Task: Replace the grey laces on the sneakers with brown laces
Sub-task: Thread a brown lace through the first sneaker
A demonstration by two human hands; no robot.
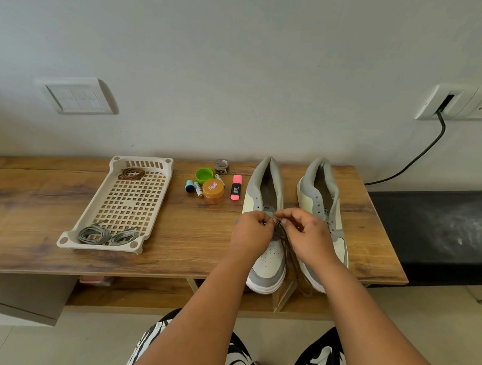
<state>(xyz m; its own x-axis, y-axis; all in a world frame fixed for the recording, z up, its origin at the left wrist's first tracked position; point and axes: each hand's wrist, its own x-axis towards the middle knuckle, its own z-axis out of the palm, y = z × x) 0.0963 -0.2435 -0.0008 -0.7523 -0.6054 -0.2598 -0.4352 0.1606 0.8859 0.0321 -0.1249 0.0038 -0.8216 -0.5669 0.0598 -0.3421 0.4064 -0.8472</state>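
Two grey-and-white sneakers stand side by side on the wooden table, toes toward me: the left sneaker (pixel 266 258) and the right sneaker (pixel 320 193). Over the left sneaker's eyelets my left hand (pixel 252 234) and my right hand (pixel 307 235) each pinch a strand of a brown lace (pixel 289 251), whose loose ends trail down past the toe. A beige perforated tray (pixel 124 202) holds two coiled grey laces (pixel 106 234) at its near end and a coiled brown lace (pixel 131 173) at its far end.
Between tray and sneakers lie a brown-lidded jar (pixel 213 191), a green cap (pixel 204 175), a pink highlighter (pixel 235 191), batteries (pixel 198 189) and a tape roll (pixel 222 166). A black cable (pixel 418 157) hangs from the wall socket; a black bench (pixel 436 233) adjoins the table's right end.
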